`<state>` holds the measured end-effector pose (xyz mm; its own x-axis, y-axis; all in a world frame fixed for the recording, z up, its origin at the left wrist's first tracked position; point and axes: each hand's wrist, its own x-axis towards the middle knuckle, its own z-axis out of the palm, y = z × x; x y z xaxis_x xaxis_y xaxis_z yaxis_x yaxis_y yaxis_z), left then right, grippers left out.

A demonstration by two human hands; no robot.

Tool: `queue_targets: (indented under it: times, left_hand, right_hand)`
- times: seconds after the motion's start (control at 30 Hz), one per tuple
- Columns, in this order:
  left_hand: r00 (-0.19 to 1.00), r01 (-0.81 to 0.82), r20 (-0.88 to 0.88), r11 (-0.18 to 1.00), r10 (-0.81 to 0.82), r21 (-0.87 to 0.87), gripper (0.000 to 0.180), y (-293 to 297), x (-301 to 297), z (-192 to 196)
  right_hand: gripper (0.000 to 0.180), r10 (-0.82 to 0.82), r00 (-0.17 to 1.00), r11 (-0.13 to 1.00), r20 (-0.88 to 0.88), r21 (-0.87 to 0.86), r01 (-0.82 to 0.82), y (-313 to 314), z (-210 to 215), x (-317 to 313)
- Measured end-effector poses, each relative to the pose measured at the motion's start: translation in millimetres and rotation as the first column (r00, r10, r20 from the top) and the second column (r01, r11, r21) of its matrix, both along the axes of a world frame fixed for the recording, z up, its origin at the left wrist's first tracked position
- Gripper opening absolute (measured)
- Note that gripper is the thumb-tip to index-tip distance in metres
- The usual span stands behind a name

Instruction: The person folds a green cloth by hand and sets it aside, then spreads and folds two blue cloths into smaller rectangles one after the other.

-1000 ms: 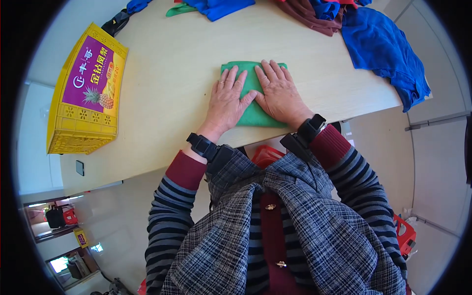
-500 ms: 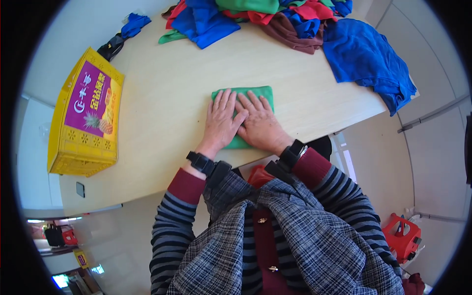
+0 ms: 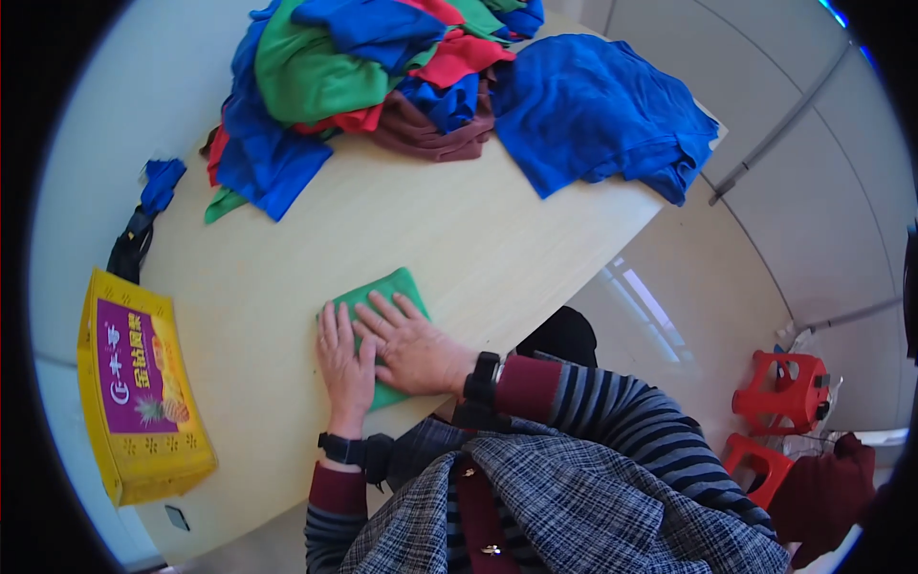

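A green cloth [image 3: 400,281], folded into a flat rectangle, lies near the front edge of the pale wooden table [image 3: 249,373]. My left hand [image 3: 346,364] rests flat on its left side, fingers stretched forward. Beside it, my right hand [image 3: 413,349] presses flat on the cloth's middle with fingers spread. The two hands touch or nearly touch at the left thumb. Both palms cover much of the cloth, and nothing is gripped.
A heap of blue, green, red and brown cloths [image 3: 325,77] covers the far side. Blue cloth [image 3: 593,115] lies spread at the far right corner. A yellow box [image 3: 158,459] stands left, near a small dark flat object [image 3: 177,518]. Red stools [image 3: 779,387] stand on the floor.
My view has swung right, so table, box and heap appear turned and shifted left and lower. Both hands stay flat on the green cloth.
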<state>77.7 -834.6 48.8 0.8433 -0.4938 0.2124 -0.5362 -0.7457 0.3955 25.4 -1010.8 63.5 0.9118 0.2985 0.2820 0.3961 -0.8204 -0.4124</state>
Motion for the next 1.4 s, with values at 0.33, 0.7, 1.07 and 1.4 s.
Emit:
queue_targets:
  times: [0.33,0.7,1.07,1.4]
  left_hand:
    - [0.998,-0.027,0.053,0.999,0.029,-0.020,0.065,3,4,-5]
    - [0.983,-0.057,0.180,0.994,0.040,0.093,0.077,11,-66,14]
    - [0.976,-0.045,0.217,0.995,0.026,0.084,0.077,27,-77,12]
    - [0.979,0.116,0.166,0.992,-0.121,0.039,0.084,29,-111,15]
  right_hand:
    - [0.071,0.029,0.997,1.000,0.072,-0.001,-0.029,2,-3,4]
    - [0.061,0.041,0.997,0.978,0.062,-0.209,-0.027,-18,9,32]
    - [0.061,0.041,0.997,0.961,0.071,-0.276,-0.020,-7,1,40]
    - [0.059,0.069,0.986,0.985,0.153,-0.167,-0.043,13,18,4]
